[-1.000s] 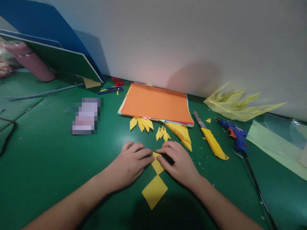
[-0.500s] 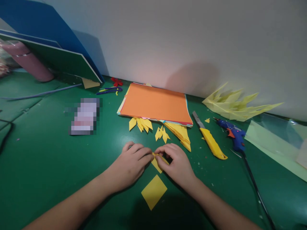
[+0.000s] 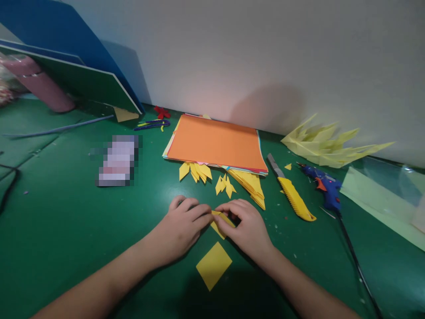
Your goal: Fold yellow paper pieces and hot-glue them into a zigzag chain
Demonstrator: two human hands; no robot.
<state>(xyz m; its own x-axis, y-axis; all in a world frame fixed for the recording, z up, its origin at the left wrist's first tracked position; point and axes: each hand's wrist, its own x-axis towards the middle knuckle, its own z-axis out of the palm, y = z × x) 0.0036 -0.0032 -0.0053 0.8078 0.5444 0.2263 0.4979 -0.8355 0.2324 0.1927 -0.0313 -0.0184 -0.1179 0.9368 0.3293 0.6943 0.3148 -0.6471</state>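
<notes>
Likely folding a small yellow paper (image 3: 217, 227) now, on the green table (image 3: 149, 230) just past a flat yellow square (image 3: 214, 266). Pinching with the right hand (image 3: 246, 226); touching a corner with the left hand (image 3: 186, 223), hard to tell if gripping. Next, maybe press the fold flat.

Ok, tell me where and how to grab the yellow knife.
Grip the knife by the yellow handle, probably with the right hand, which is nearer, coming from the near end and closing across its width. The knife lies with its bare blade pointing to the far side and the long handle angled back to the near side.
</notes>
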